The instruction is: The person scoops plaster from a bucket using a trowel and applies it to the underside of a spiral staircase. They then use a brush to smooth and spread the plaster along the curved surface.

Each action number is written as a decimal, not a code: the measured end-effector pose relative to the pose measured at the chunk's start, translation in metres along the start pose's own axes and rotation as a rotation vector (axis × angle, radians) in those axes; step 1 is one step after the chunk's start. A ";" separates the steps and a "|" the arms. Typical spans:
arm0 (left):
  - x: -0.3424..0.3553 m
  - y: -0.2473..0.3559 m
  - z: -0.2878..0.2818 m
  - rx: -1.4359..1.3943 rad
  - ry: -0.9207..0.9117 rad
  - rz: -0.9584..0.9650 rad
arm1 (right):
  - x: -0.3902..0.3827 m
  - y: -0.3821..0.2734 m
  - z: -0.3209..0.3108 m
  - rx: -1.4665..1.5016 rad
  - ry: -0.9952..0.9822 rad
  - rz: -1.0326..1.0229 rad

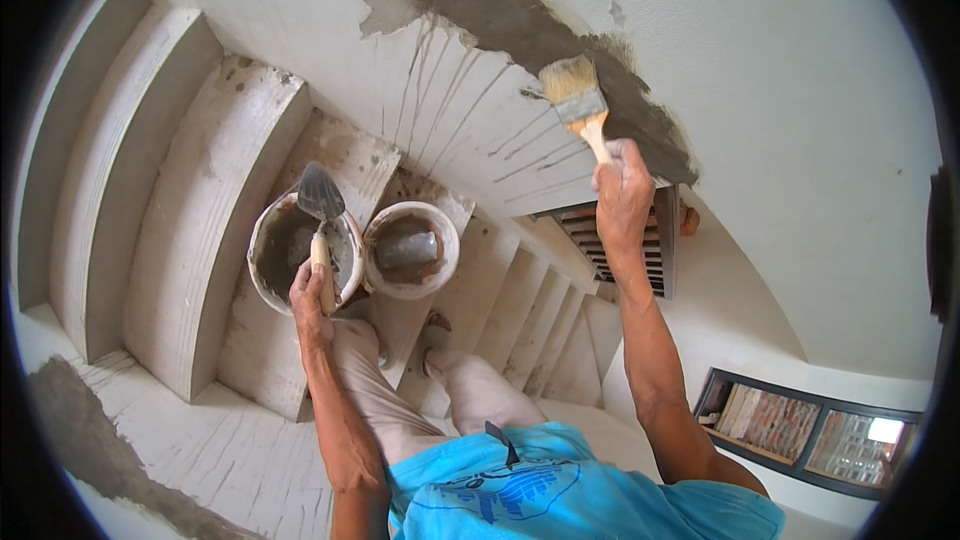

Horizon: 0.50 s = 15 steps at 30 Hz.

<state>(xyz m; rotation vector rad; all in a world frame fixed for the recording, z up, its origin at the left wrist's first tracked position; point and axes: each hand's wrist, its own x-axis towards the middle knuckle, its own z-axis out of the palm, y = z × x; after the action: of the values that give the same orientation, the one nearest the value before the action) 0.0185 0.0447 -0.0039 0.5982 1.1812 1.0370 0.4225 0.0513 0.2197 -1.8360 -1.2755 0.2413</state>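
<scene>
In my right hand (624, 195) is a wide paintbrush (577, 90), gripped by its pale wooden handle. Its bristles lie at the lower edge of a dark, wet-looking mortar band (490, 0) on the white wall. My left hand (311, 292) is closed round the wooden handle of a trowel (320, 195), its grey blade pointing away from me. The trowel is over a bucket (257, 270) with grey mortar inside. Beside that bucket, to the right, stands a second bucket (452, 255) with a light-coloured rim and a cylindrical object inside.
Both buckets stand on concrete stairs (230, 140), which climb to the left and drop away to the right. A slatted vent or window (640, 240) is set low by the wall. At the lower right is a framed window (770, 420). Dark drips streak the wall (450, 90).
</scene>
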 end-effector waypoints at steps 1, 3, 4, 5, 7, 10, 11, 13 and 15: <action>-0.002 0.000 -0.001 0.013 0.007 -0.010 | -0.003 -0.002 -0.001 0.005 -0.024 0.037; -0.002 0.000 -0.003 0.017 0.020 -0.003 | -0.011 -0.009 -0.001 0.012 -0.071 0.110; -0.002 0.002 -0.002 0.021 0.024 0.002 | -0.015 -0.013 0.000 0.075 -0.047 0.134; -0.002 0.003 0.000 0.017 0.021 0.008 | -0.013 -0.018 -0.001 0.059 -0.026 0.072; -0.002 0.005 0.003 0.012 0.011 0.015 | -0.004 -0.027 -0.003 0.023 0.017 -0.048; -0.003 0.005 0.005 0.034 0.017 -0.023 | 0.002 -0.013 -0.005 0.008 -0.058 0.022; -0.003 0.006 0.006 0.036 0.009 -0.017 | 0.003 -0.008 -0.005 -0.006 -0.090 0.043; -0.001 0.004 0.004 0.040 -0.004 -0.005 | -0.005 -0.007 -0.006 0.030 -0.108 0.143; -0.001 0.002 0.001 0.039 0.015 -0.019 | -0.008 -0.008 -0.006 0.107 -0.122 0.163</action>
<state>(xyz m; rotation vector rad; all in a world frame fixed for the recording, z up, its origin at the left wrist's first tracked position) 0.0185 0.0445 -0.0016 0.6095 1.2202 1.0060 0.4166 0.0422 0.2266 -1.8579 -1.1717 0.5075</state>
